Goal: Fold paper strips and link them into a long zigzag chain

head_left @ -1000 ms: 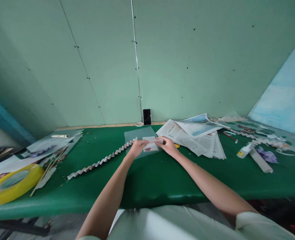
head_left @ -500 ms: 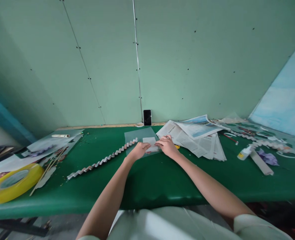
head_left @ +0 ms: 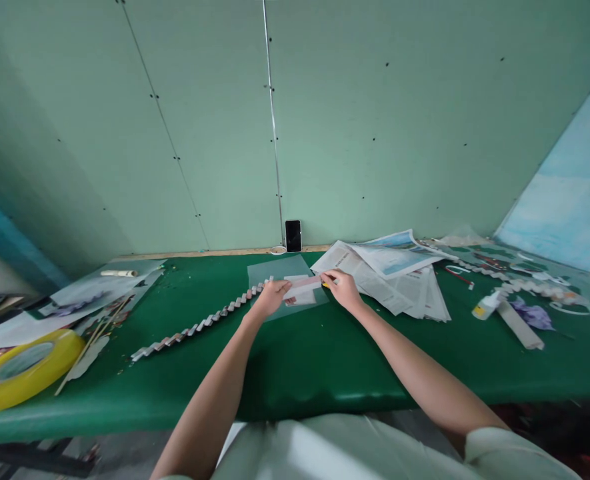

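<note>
Stretching between the two hands, a narrow strip of paper (head_left: 305, 283) with pinkish print is held just above a clear plastic sheet (head_left: 281, 272) that lies flat on the green desk (head_left: 295, 360). The left hand (head_left: 273, 295) is closed on the strip's left end, with the fingers curled over it; the right hand (head_left: 343, 289) is pinched on the right end, fingertips pointing left. Under the strip, a small white paper piece (head_left: 302, 298) is seen lying on the plastic sheet. A long zigzag-folded paper chain (head_left: 195, 328) is laid out from beside the left hand toward the lower left of the desk; whether its near end is touched by that hand cannot be told. A little yellow object (head_left: 327, 285) is partly hidden behind the right hand. Just to the right, a spread pile of newspapers (head_left: 395, 273) is found, and farther right a white glue bottle (head_left: 485, 305) and a white paper tube (head_left: 521, 325) lie near each other. At the far left edge a large roll of yellow tape (head_left: 22, 368) rests beside some thin wooden sticks (head_left: 92, 343). A black phone (head_left: 293, 235) is propped upright against the green wall (head_left: 325, 120) at the back of the desk.
</note>
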Tool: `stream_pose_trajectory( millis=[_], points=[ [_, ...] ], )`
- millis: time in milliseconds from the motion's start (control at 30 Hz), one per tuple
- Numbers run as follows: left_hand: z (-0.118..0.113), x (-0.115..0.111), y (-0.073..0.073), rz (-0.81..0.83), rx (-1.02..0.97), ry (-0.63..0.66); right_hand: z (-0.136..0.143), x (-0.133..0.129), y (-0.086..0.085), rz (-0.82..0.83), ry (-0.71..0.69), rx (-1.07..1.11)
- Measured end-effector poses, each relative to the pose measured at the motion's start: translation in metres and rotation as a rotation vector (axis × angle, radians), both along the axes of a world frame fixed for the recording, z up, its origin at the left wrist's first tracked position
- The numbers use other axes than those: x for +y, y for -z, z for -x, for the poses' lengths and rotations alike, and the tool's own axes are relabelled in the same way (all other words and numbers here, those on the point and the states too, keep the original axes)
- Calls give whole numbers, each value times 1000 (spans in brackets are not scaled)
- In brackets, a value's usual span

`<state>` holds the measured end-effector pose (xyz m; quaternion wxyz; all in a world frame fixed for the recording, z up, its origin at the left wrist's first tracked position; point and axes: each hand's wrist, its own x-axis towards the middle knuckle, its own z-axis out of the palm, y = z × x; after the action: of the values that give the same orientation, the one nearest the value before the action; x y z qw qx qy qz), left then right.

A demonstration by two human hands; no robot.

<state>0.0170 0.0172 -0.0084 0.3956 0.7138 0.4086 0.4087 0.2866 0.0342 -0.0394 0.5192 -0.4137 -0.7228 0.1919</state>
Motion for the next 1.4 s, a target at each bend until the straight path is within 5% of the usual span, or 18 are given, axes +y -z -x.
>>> stream_pose_trajectory(
  millis=[200,433,667,933,1133,1233,1400],
  points=[
    [-1,-2,-3,49,51,175,10,-8,-2,267,-276,84],
    [-5,1,1,137,-150,152,11,-11,-7,305,-253,227],
    [-2,0,-4,287,-418,157,13,-8,-4,511,-445,588],
    [-2,-1,-6,256,-404,147,9,-3,3,475,-457,592],
    [-10,9,12,119,-403,-24,25,30,-10,213,-138,272],
    [-14,11,20,57,-349,-56,44,74,-33,157,35,191],
    [-18,9,27,14,-260,-49,85,163,-76,313,436,36]
  ],
)
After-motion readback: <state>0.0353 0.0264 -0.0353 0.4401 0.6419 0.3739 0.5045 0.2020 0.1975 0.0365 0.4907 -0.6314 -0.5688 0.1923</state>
